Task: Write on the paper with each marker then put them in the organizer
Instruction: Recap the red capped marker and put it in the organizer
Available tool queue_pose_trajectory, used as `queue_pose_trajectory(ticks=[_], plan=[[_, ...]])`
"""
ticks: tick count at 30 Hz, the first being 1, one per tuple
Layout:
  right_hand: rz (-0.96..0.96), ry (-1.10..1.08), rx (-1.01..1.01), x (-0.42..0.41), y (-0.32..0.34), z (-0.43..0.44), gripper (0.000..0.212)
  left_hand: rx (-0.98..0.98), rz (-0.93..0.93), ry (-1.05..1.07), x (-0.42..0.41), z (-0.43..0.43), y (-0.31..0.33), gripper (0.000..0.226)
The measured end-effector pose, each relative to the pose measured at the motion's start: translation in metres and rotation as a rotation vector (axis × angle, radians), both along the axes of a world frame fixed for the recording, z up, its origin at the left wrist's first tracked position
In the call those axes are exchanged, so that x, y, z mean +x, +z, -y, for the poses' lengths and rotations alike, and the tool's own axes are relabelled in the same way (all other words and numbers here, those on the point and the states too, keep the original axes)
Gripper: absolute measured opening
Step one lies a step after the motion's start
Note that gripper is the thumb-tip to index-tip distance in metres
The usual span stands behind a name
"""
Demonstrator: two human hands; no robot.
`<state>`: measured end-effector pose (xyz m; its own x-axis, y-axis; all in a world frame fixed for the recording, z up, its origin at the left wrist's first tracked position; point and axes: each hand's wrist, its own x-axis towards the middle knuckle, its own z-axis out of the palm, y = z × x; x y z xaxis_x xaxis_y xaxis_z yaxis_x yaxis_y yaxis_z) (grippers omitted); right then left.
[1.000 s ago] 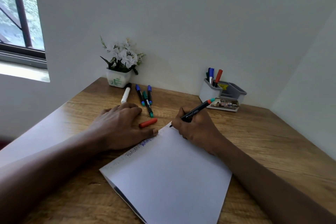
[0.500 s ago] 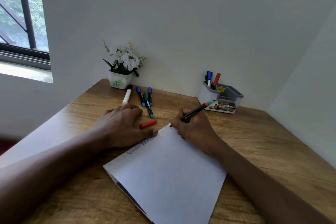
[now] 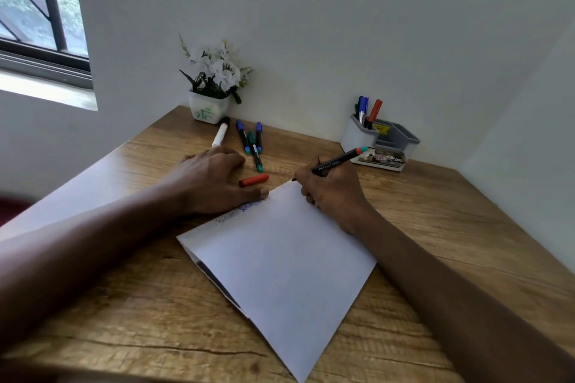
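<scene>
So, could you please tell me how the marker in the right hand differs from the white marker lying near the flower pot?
The held marker has a black barrel; the white marker has a white one. The held marker is uncapped and tilted in the right hand; the white marker lies capped on the desk, untouched. Both are slim pens.

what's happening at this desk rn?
A person is writing along the top edge of the paper with a black marker held in the right hand. The left hand lies flat, pinning the paper's top-left edge. An orange cap lies beside that hand. Four more markers lie near the flower pot, not yet used or stored. The organizer already holds a few markers.
</scene>
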<state>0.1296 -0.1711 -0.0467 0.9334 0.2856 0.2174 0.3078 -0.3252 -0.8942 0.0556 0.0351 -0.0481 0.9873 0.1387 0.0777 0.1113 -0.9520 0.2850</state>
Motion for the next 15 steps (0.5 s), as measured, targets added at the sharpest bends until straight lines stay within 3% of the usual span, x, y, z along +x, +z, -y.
queue_pose_trajectory(ticks=[15], plan=[[0.028, -0.041, -0.062, 0.0005, -0.0014, -0.0033, 0.017, 0.025, 0.009, -0.004, -0.0011, 0.0014, 0.0004, 0.088]])
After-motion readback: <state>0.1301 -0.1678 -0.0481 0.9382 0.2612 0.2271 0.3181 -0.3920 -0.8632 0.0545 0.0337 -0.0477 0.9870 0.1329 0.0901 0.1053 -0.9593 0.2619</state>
